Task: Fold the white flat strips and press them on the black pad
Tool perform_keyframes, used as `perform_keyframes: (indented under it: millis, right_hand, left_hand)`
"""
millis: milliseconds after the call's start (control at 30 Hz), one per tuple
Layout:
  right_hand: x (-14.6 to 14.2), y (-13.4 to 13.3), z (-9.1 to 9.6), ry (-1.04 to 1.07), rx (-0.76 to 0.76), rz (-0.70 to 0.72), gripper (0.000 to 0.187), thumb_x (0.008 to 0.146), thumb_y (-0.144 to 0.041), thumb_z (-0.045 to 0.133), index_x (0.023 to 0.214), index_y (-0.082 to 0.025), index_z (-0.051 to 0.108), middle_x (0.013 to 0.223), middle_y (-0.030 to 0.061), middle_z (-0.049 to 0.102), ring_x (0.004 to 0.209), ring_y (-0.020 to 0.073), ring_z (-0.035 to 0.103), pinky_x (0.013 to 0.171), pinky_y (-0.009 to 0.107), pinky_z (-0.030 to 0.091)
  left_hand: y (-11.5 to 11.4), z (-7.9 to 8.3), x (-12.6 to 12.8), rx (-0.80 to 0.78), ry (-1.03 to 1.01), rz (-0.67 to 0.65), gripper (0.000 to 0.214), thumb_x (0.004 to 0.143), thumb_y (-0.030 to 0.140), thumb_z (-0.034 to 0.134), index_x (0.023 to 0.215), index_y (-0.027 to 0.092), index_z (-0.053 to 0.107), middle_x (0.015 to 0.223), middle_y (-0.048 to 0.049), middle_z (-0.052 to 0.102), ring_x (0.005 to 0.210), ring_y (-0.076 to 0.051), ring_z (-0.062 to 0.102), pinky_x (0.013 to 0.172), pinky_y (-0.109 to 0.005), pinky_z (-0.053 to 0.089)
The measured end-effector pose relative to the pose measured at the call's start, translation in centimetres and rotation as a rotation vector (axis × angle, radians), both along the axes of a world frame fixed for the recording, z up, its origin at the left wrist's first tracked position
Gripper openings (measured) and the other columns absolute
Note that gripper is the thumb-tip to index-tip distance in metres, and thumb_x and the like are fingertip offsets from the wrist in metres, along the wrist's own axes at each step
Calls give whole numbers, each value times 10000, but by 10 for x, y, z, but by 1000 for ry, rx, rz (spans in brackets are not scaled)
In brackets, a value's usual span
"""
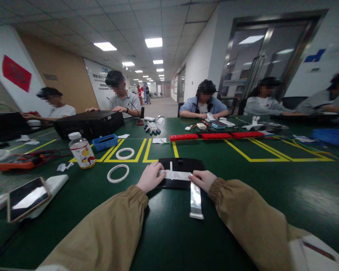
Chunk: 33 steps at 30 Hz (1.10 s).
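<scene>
Ceiling lights point(153, 42) run back over a corridor point(164, 106), and across the green table point(169, 241) from me sit several co-workers point(131, 103), one with hands on a black case point(93, 122). On the near side, between two tan sleeves point(110, 229), a flat black panel point(192, 165) lies on the tabletop, close to the yellow lines point(127, 161). Over its middle goes a pale strip point(175, 175), with a narrow white tab point(171, 166) standing out toward the far edge. By the strip's right end a silvery ribbon point(196, 199) drops over the panel's near edge toward the wearer. Left hand point(150, 177) has its fingers bent and close together at the strip's left end; right hand point(205, 179) is curled in much the same way at the other end, near the ribbon. Whether either one pinches or merely presses, I can't tell. Off to the left sit two tape rings point(118, 181), a white-capped bottle point(83, 152) and a blue tray point(107, 146), with a phone point(29, 199) propped at a tilt nearer the wearer
</scene>
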State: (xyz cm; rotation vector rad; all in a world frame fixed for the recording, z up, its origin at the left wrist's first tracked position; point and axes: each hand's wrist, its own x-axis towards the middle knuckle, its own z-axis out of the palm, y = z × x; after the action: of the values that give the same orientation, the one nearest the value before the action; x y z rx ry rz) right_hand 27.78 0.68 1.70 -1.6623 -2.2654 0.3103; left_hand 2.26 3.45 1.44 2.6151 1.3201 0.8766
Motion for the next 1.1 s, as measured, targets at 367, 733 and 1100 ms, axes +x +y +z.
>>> perform_keyframes:
  millis: [367,733,1100]
  right_hand:
    - [-3,-1,9,-147,-55,-239,463,800,-593,474,600,-180,540,623,21,565,587,144,486,495,243,238]
    - [-4,-2,11,-159,-59,-228,450,816,-575,470,609,-179,526,631,11,569,595,133,496,497,235,243]
    - [-3,-2,8,-124,-32,-200,423,827,-534,488,609,-174,525,615,5,560,582,120,481,502,233,242]
  left_hand:
    - [2,-8,1,33,1,-57,235,850,202,467,1080,198,515,1037,-53,527,995,-204,485,875,-341,414]
    - [4,-7,8,45,238,-42,426,862,158,411,1264,282,470,1182,-55,470,1050,-215,442,873,-350,412]
    - [-9,4,30,75,344,79,421,796,137,464,1214,168,508,1136,-122,504,1066,-263,460,937,-444,336]
